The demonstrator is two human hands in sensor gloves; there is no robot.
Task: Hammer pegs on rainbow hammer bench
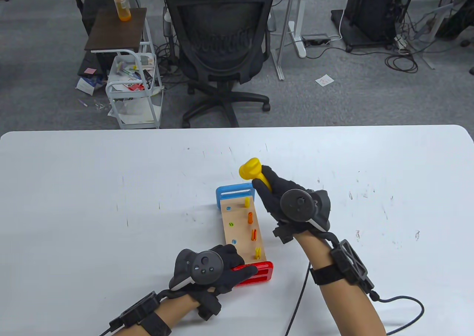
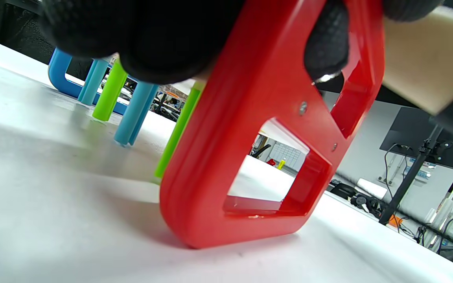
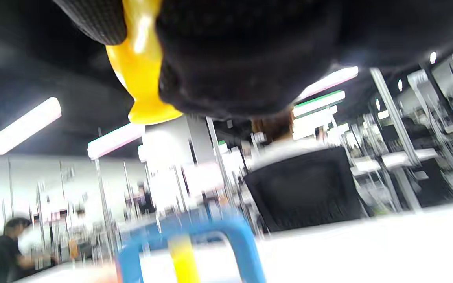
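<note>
The hammer bench (image 1: 239,236) stands on the white table (image 1: 92,188): a wooden top, a blue end (image 1: 235,195) far and a red end (image 1: 259,273) near. Yellow and orange pegs (image 1: 250,217) stick up along its right row; blue and green pegs (image 1: 231,224) on the left row sit flush. My left hand (image 1: 226,265) grips the red end, seen close in the left wrist view (image 2: 266,149). My right hand (image 1: 277,199) grips the yellow hammer (image 1: 255,173) and holds it raised above the blue end; the right wrist view shows the handle (image 3: 140,67), blurred.
A black office chair (image 1: 222,47) and a small cart with an orange bottle (image 1: 120,2) stand beyond the table's far edge. The pushed-through green and blue pegs (image 2: 108,94) reach the table under the bench.
</note>
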